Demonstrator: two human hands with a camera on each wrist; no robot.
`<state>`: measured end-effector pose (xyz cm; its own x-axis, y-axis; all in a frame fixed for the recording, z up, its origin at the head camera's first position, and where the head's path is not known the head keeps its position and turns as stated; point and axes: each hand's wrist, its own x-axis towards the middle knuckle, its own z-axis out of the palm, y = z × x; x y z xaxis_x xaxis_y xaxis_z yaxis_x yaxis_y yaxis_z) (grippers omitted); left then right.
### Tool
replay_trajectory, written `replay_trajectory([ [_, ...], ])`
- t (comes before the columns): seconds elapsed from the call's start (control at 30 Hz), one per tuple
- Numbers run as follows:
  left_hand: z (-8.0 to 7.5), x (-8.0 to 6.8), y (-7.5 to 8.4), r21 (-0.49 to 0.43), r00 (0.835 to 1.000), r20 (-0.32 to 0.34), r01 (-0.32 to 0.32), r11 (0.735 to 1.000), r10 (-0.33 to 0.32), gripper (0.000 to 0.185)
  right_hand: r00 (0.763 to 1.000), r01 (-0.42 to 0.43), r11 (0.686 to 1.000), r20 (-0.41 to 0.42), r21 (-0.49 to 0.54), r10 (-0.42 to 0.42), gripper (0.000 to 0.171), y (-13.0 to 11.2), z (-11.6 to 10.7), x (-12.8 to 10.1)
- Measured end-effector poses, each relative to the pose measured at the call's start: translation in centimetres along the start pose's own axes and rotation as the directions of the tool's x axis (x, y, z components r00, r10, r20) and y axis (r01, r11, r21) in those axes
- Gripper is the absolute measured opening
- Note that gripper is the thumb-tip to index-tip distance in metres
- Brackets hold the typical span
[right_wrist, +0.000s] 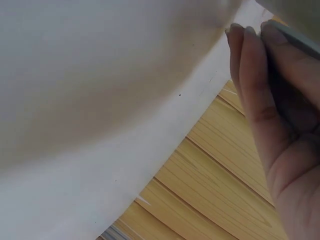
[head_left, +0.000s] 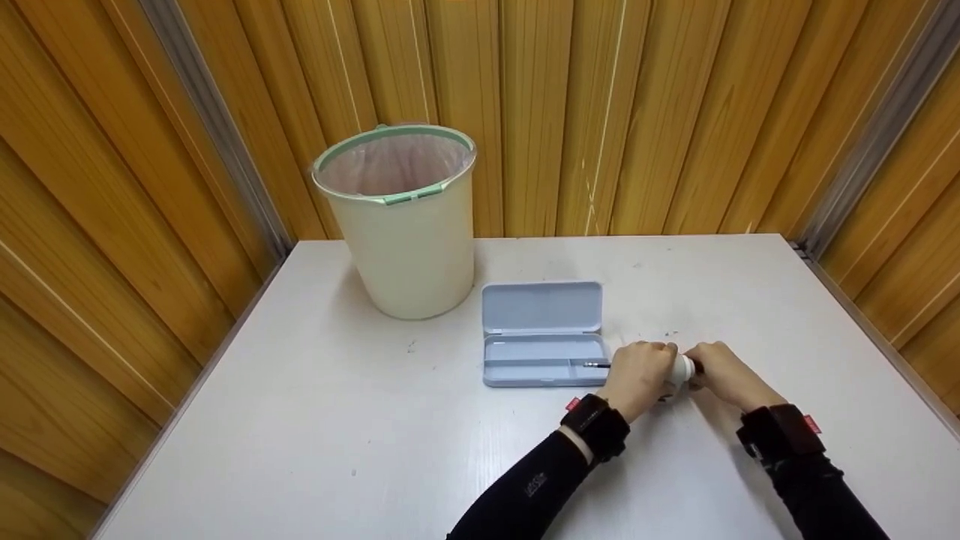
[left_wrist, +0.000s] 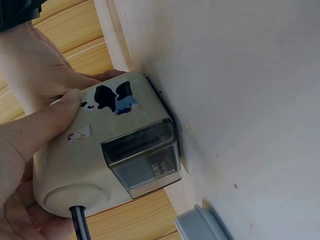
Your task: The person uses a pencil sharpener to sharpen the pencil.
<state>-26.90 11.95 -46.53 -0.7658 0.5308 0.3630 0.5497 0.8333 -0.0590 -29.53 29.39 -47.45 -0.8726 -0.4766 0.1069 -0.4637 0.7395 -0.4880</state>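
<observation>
The case [head_left: 541, 307] lies on the table [head_left: 337, 450], right of the bin [head_left: 412, 255], left of the sharpener [left_wrist: 85, 160].

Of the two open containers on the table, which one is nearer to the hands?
The flat blue case: it lies just beside the left hand, while the tall cream bin stands farther back to the left.

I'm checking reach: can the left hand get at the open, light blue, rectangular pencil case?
Probably yes: the pencil case lies open beside the left hand, though that hand grips a white, stickered sharpener.

Tabletop [head_left: 300, 427] in high head, close wrist views
</observation>
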Motion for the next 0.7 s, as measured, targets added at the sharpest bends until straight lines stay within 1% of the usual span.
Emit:
replay_trajectory([
  [0.2,-0.1,-0.1,0.1,0.03,1.0,-0.01,0.01,0.999,-0.01,0.033,1.0,0.008,1.0,0.013,0.016,-0.008,0.01,0.0,0.0,-0.5],
  [0.3,-0.1,-0.1,0.3,0.032,1.0,-0.001,0.017,0.999,-0.017,0.034,1.0,0.018,1.0,0.012,0.021,-0.018,0.009,0.0,0.0,-0.7],
  [0.53,-0.2,0.0,0.3,0.031,0.999,0.007,0.042,0.999,-0.042,0.033,0.998,0.029,0.997,0.055,0.066,-0.032,0.009,-0.2,-0.1,-1.3],
  [0.7,-0.3,0.0,0.5,0.044,0.999,0.005,0.05,0.998,-0.05,0.035,0.998,0.035,0.996,0.05,0.088,-0.039,0.009,-0.5,0.1,-2.0],
])
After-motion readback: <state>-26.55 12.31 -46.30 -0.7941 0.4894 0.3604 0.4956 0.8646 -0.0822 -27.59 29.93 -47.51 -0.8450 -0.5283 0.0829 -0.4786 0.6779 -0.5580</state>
